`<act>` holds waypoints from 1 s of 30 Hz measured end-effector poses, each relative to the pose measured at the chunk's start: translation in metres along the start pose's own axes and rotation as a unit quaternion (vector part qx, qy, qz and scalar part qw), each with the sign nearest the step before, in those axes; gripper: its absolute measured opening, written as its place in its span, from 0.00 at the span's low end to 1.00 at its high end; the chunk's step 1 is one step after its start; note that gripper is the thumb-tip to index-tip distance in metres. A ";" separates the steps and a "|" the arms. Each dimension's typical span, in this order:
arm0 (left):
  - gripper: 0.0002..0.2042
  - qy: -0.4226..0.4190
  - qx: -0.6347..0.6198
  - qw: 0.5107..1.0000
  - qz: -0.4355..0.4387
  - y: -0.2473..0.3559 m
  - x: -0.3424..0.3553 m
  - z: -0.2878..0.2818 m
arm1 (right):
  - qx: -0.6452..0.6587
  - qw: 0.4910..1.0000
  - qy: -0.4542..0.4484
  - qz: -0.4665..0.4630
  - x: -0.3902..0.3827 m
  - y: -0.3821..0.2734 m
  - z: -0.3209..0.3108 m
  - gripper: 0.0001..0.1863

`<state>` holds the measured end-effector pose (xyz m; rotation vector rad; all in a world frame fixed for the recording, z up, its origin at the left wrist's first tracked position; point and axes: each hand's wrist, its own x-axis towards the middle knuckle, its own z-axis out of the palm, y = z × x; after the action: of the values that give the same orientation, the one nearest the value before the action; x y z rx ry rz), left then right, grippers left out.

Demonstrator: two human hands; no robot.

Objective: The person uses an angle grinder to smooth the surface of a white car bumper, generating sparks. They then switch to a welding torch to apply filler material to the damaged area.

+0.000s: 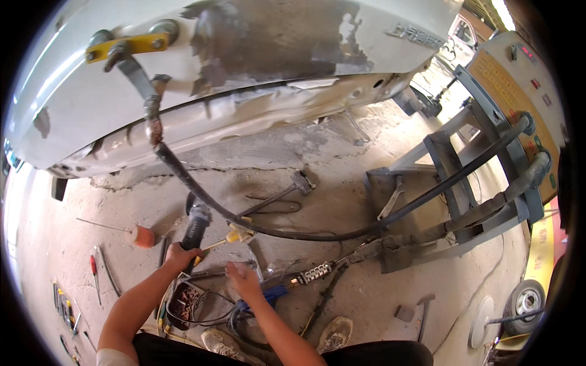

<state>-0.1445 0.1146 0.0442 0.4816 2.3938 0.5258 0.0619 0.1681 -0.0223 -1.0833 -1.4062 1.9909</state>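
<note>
My left hand [179, 256] is closed around the dark body of an angle grinder [196, 228], whose head points away from me on the floor. To its right, my right hand [243, 280] has its fingers curled together. What they hold, if anything, I cannot make out. Below that wrist lies a blue-handled tool [274, 296] with a coiled metal spring [315, 272] at its front. A tray of small copper-coloured pieces [185, 303] sits between my forearms. Just beyond my hands are a yellow-handled tool [239, 233] and a hammer [301, 182].
Ahead is a white car panel [177, 67] with a bare-metal patch; a yellow clamp bar [127, 47] is attached. A thick black cable [293, 235] runs to a wheeled machine [519, 91]. Screwdrivers [94, 268] and a red cylinder [143, 236] lie left, a small wheel [526, 300] right.
</note>
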 end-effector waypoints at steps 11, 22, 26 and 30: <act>0.31 0.160 0.229 0.956 0.090 -0.043 0.104 0.050 | -0.237 0.891 0.386 0.032 -0.044 0.004 -0.157 0.21; 0.43 0.095 0.280 0.944 0.145 -0.083 0.108 0.076 | -0.238 0.869 0.431 0.051 -0.032 -0.015 -0.197 0.24; 0.44 0.047 0.283 0.949 0.130 -0.087 0.107 0.067 | -0.278 0.867 0.408 0.064 -0.022 -0.010 -0.189 0.25; 0.43 0.000 0.319 0.942 0.104 -0.111 0.107 0.059 | -0.390 0.785 0.479 0.049 -0.011 0.004 -0.191 0.29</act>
<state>-0.2071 0.0836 -0.1051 1.0178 2.4935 -0.1916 0.2238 0.2656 -0.0533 -2.1188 -1.5143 0.5262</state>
